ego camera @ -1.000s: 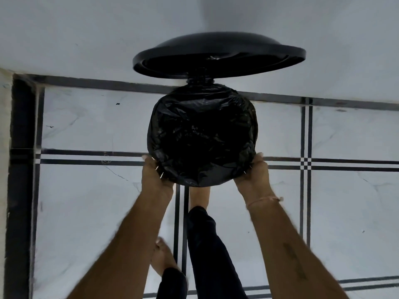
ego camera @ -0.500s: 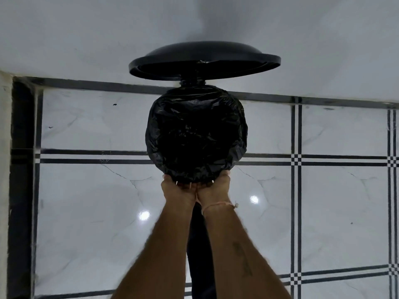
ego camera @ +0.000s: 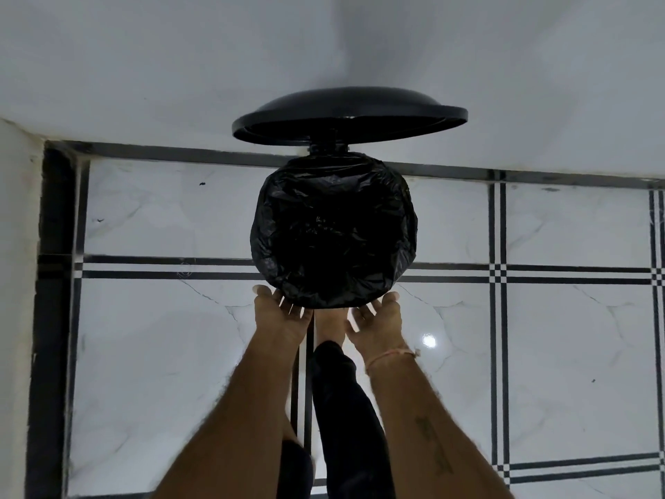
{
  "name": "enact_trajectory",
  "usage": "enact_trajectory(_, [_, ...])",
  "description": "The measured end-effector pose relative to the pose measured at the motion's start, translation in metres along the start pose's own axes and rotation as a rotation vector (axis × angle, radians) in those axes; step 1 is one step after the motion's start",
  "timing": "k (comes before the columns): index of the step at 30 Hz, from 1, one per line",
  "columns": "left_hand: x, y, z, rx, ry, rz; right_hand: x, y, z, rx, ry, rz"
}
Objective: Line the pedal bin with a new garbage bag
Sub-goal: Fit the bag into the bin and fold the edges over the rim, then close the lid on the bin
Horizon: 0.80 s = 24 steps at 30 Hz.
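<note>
The round pedal bin stands on the tiled floor against the wall, its black lid (ego camera: 349, 115) raised. A black garbage bag (ego camera: 333, 228) is spread over the bin's mouth and folded down around the rim, hiding the bin's body. My left hand (ego camera: 282, 318) and my right hand (ego camera: 378, 324) are at the near lower edge of the bag, fingers spread, fingertips at or just under the plastic; whether they touch it is unclear. My foot (ego camera: 331, 324) reaches under the bin's front, where the pedal is hidden.
White marble-look floor tiles (ego camera: 557, 318) with black double stripes surround the bin. A white wall (ego camera: 180, 66) runs behind it and another wall edge (ego camera: 18, 282) is on the left. My dark trouser leg (ego camera: 345, 408) is between my forearms.
My hands went from the bag's sides to meet under its front edge, and have now parted again with the fingers spread. The lid stays up.
</note>
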<state>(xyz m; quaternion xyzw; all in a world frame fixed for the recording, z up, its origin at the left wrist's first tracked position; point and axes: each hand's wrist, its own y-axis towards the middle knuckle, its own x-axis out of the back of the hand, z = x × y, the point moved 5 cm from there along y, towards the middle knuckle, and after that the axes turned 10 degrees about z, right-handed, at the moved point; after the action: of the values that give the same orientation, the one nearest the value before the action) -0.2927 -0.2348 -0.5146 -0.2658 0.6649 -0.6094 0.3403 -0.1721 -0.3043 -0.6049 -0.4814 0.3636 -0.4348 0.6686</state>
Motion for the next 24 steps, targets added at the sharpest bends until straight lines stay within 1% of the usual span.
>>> enact_trajectory(1, [0.016,0.019,-0.013,-0.042,0.113,-0.002,0.004,-0.004,0.009,0.072,-0.09,-0.069])
enact_trajectory(2, [0.025,0.034,-0.021,-0.062,0.195,-0.035,0.004,-0.012,0.023,0.196,-0.191,-0.142])
enact_trajectory(3, [0.029,0.041,-0.029,-0.099,0.25,-0.065,0.001,-0.02,0.038,0.341,-0.268,-0.165])
enact_trajectory(4, [0.024,0.035,-0.036,-0.17,0.298,-0.066,-0.008,-0.031,0.054,0.467,-0.32,-0.15])
enact_trajectory(5, [0.01,0.017,-0.042,-0.245,0.353,-0.065,-0.019,-0.039,0.07,0.558,-0.342,-0.097])
enact_trajectory(7, [-0.016,-0.004,-0.064,-0.408,0.387,-0.03,-0.049,-0.062,0.103,0.672,-0.376,0.02])
enact_trajectory(9, [-0.044,-0.02,-0.086,-0.516,0.382,0.057,-0.079,-0.087,0.142,0.755,-0.36,0.104])
enact_trajectory(11, [-0.075,-0.03,-0.103,-0.578,0.427,0.173,-0.108,-0.103,0.179,0.783,-0.363,0.168])
enact_trajectory(12, [-0.091,-0.036,-0.11,-0.609,0.452,0.232,-0.122,-0.111,0.193,0.766,-0.392,0.207])
enact_trajectory(15, [-0.128,-0.053,-0.119,-0.617,0.582,0.386,-0.155,-0.125,0.221,0.614,-0.592,0.287])
enact_trajectory(17, [-0.132,-0.057,-0.121,-0.654,0.672,0.388,-0.16,-0.126,0.227,0.583,-0.727,0.268])
enact_trajectory(20, [-0.111,-0.058,-0.115,-0.756,0.818,0.357,-0.145,-0.122,0.217,0.646,-0.823,0.253])
enact_trajectory(22, [-0.089,-0.05,-0.106,-0.756,0.935,0.381,-0.126,-0.118,0.201,0.704,-0.949,0.209])
enact_trajectory(24, [-0.066,-0.038,-0.097,-0.744,1.009,0.379,-0.104,-0.113,0.182,0.722,-1.043,0.16])
